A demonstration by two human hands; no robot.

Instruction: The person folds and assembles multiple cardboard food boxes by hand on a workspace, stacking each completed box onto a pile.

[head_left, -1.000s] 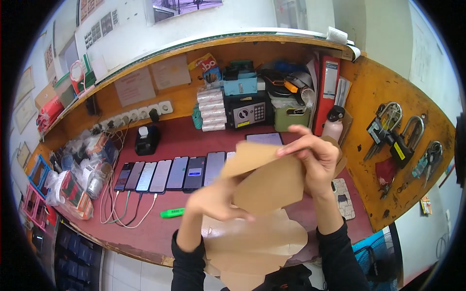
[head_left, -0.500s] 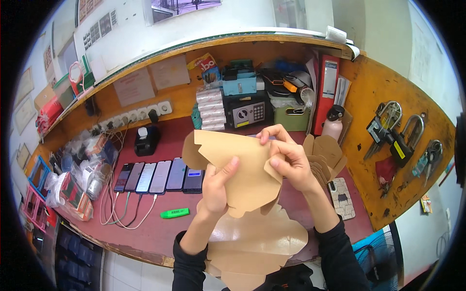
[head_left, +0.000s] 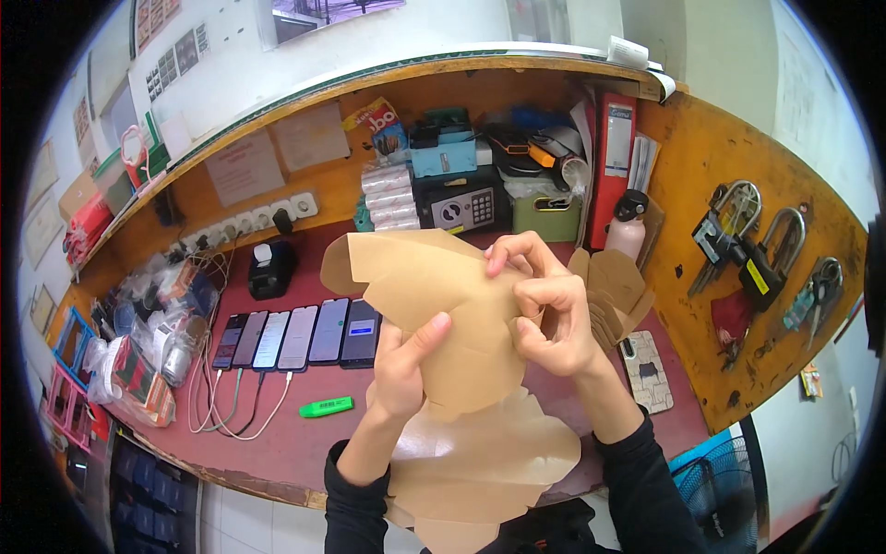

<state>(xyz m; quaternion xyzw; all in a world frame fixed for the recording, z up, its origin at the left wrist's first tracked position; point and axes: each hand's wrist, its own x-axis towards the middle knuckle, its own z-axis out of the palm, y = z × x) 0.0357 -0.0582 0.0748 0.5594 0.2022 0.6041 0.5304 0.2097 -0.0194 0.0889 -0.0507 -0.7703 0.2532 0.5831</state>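
Note:
A brown cardboard food box (head_left: 461, 323), partly folded, is held up over the red desk between both my hands. My left hand (head_left: 404, 369) grips its left side, the thumb lying across the front panel and the other fingers hidden behind. At the upper right edge, my right hand (head_left: 554, 309) pinches a corner flap with bent fingers. Below the box, a flat unfolded cardboard blank (head_left: 480, 452) with a shiny inner face lies at the desk's front edge. Several folded cardboard boxes (head_left: 609, 291) are nested together beyond my right hand.
Several phones (head_left: 295, 337) with charging cables lie in a row at the left. A green highlighter (head_left: 326, 407) rests in front of them. A patterned phone case (head_left: 648, 371) is at the right. Behind stand a small safe (head_left: 461, 205), a red binder (head_left: 616, 166) and a bottle (head_left: 628, 226).
The right-hand corner of the box is bent further inward under my right fingers, and the front panel now bulges and creases. My view has shifted slightly.

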